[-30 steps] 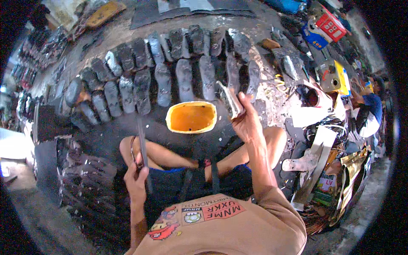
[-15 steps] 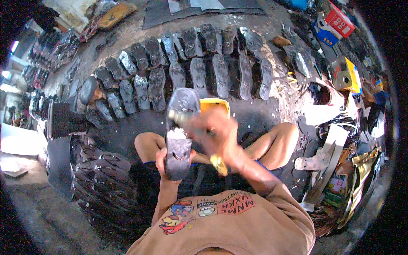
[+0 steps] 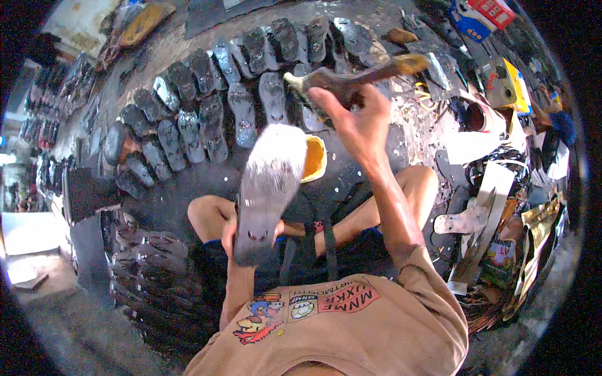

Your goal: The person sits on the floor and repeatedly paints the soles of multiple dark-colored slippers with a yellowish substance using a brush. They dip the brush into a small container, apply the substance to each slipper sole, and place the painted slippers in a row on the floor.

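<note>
At twelve o'clock the right hand [image 3: 355, 122] has swung its gripped brush [image 3: 351, 76] away from the grey sole [image 3: 266, 188], which the left hand [image 3: 233, 235] still clasps, freshly coated

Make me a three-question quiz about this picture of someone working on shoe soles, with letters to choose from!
1. Where is the yellow bowl?
A. on the ground behind the held sole
B. on the person's knee
C. on top of the sole rows

2. What colour is the person's shirt?
A. blue
B. tan
C. white

3. What is the right hand doing?
A. resting flat on the ground
B. holding a brush up in the air
C. hanging empty

Answers:
1 A, the bowl peeks out behind the grey sole that the left hand holds.
2 B, the shirt is tan.
3 B, the fingers grip a wooden-handled brush, raised.
</note>
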`<state>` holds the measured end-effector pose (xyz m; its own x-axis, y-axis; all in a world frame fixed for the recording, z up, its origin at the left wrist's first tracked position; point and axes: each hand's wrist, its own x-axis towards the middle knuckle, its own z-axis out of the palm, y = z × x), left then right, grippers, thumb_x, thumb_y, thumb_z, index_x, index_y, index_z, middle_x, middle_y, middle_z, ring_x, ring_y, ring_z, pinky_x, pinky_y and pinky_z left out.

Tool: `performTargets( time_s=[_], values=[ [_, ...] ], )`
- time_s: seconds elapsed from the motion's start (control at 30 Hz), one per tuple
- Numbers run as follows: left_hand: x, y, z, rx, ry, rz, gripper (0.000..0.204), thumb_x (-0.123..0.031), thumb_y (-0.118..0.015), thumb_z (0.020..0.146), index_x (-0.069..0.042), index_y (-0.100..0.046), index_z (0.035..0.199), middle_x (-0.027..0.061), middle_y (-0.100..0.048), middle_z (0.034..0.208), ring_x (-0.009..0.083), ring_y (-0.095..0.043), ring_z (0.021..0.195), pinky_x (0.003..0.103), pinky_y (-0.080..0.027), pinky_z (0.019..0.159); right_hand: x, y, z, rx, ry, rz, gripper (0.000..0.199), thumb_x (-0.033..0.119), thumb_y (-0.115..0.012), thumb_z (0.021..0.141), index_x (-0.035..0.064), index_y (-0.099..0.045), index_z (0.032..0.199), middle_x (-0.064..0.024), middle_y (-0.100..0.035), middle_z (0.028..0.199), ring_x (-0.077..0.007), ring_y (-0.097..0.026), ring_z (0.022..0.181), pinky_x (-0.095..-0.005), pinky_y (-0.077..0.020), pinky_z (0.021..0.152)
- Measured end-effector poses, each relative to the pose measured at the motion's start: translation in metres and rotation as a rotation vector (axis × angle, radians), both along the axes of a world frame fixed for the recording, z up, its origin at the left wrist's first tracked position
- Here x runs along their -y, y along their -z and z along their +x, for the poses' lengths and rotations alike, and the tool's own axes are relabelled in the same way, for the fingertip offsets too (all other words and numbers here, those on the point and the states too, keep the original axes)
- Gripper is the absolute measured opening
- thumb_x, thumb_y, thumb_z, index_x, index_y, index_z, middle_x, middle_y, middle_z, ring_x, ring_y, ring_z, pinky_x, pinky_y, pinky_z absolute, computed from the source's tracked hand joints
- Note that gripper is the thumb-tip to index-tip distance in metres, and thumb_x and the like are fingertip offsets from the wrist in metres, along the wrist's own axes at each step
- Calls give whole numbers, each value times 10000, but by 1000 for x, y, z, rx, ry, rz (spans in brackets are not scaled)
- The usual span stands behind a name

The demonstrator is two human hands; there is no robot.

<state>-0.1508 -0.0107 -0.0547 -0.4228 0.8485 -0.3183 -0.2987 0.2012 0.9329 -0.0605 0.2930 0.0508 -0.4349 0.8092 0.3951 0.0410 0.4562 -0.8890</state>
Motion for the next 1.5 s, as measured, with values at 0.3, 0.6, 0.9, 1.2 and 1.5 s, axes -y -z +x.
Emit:
performTargets(
  time_s=[0.3, 0.6, 0.9, 1.2, 1.5],
  values=[
    [1, 49, -2, 489, -264, 479, 435, -403, -564, 1032, -135, -567, 1375, 50, -685, 1241, 225, -665, 1122, 446, -556, 955, 117, 7, 45, 22, -612, 114, 187, 218, -828, 878, 50, -776, 945, -101, -759, 861, -216, -727, 756, -349, -574, 681],
    [-69, -32, -10, 780, -273, 634, 512, -439, -458, 1093, -187, -465, 1538, 79, -619, 1396, 223, -631, 1219, 447, -540, 1022, 146, -6, 48, -259, -546, -250, 200, 111, -841, 847, 13, -764, 1003, -93, -767, 967, -144, -733, 848, -312, -584, 725],
    [-75, -32, 10, 772, -342, 660, 473, -382, -439, 1095, -110, -529, 1472, 106, -646, 1368, 283, -672, 1182, 461, -579, 1008, 96, 21, 31, 115, -133, -251, 186, 187, -878, 826, 45, -804, 919, -69, -769, 847, -144, -711, 774, -303, -552, 683],
    [-87, -41, 3, 891, -237, 684, 420, -386, -456, 1097, -106, -611, 1370, 104, -693, 1258, 225, -703, 1059, 388, -622, 858, 105, 34, 46, 96, -332, 231, 267, 261, -797, 762, 107, -735, 971, -64, -687, 831, -260, -687, 766, -433, -564, 673],
    [-87, -40, 14, 736, -390, 475, 580, -518, -544, 982, -67, -596, 1344, 130, -681, 1266, 282, -659, 1154, 543, -537, 978, 54, 4, 44, 121, -385, 104, 340, 300, -904, 771, 46, -725, 911, -128, -734, 823, -273, -724, 727, -422, -557, 642]
  ],
)
